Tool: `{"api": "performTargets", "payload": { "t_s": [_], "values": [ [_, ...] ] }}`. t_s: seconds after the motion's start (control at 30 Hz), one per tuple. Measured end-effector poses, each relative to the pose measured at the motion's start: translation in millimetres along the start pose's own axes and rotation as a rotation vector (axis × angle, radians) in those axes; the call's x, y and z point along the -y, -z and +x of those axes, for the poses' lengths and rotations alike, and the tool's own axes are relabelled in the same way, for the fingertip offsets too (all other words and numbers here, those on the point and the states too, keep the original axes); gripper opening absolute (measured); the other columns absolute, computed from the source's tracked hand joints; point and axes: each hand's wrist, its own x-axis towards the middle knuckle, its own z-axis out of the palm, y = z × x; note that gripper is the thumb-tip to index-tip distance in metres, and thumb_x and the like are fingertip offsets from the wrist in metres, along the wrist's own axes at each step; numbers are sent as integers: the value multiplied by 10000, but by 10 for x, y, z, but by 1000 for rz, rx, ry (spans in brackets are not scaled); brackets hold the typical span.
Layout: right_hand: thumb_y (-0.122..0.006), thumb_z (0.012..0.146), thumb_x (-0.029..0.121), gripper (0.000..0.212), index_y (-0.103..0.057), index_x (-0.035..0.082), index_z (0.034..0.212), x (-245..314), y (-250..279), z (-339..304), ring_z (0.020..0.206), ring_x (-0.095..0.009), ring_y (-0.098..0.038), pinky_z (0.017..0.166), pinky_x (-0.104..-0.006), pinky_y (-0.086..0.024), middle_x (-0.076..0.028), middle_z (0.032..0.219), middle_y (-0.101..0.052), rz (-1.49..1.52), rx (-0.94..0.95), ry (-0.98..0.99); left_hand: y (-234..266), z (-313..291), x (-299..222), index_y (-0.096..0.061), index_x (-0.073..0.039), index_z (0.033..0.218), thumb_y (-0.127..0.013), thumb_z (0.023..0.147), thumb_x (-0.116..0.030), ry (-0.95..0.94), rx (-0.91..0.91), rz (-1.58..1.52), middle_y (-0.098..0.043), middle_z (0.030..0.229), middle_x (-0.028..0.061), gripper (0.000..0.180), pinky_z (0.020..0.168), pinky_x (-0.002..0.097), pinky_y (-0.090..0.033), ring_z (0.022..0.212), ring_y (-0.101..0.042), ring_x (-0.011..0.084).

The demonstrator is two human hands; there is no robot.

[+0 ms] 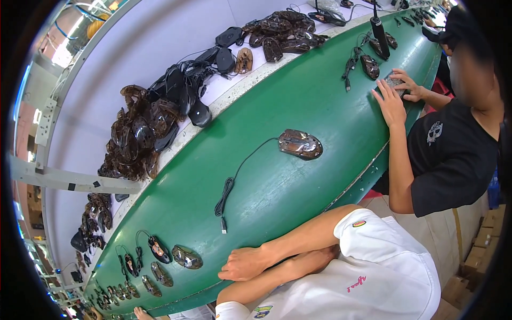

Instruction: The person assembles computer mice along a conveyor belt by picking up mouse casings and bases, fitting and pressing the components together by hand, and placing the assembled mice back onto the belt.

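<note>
My arms are crossed over the white shirt at the near edge of the green belt (277, 208). My right hand (244, 264) lies toward the left, by my left forearm, its fingers curled in with nothing seen in them. Tucked under the right forearm near the elbow is my left hand (317, 260), its fingers mostly hidden. Neither hand touches a product. Ahead on the belt rests a dark translucent computer mouse (301, 144), its cable running left to a tied coil (225, 197) and a USB plug (224, 226). A brown mouse shell (187, 257) is left of my right hand.
To the right, a co-worker in black (453, 154) has both hands around a mouse part (395, 81). Piles of brown shells (141, 130) and black parts (184, 90) line the far ledge. More mice (158, 249) sit at left; a black handheld radio (379, 34) stands far right.
</note>
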Motion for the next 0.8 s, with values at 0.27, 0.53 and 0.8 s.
{"api": "performTargets", "payload": {
  "t_s": [0.27,0.53,0.8],
  "values": [
    [-597,915,88,83,-530,40,909,-39,-18,10,602,-323,-657,524,-423,-498,-118,729,-630,-27,55,-4,-55,-43,47,-677,56,1235,-483,1052,-177,-38,-36,120,-700,1269,223,355,969,480,-508,1099,-668,398],
    [-583,929,103,90,-546,39,878,-28,-25,9,596,-380,-661,548,-475,-507,-142,728,-670,9,40,-46,-130,-53,26,-679,64,1182,-464,1058,-209,100,-148,-167,-703,1219,234,369,931,469,-506,1033,-662,399],
    [-585,928,106,98,-548,37,870,-32,-44,12,589,-378,-654,550,-481,-508,-140,723,-662,21,70,-56,-145,-31,58,-678,62,1140,-449,1055,-195,133,-57,-128,-713,1141,239,355,882,487,-496,951,-651,398]
  ]
}}
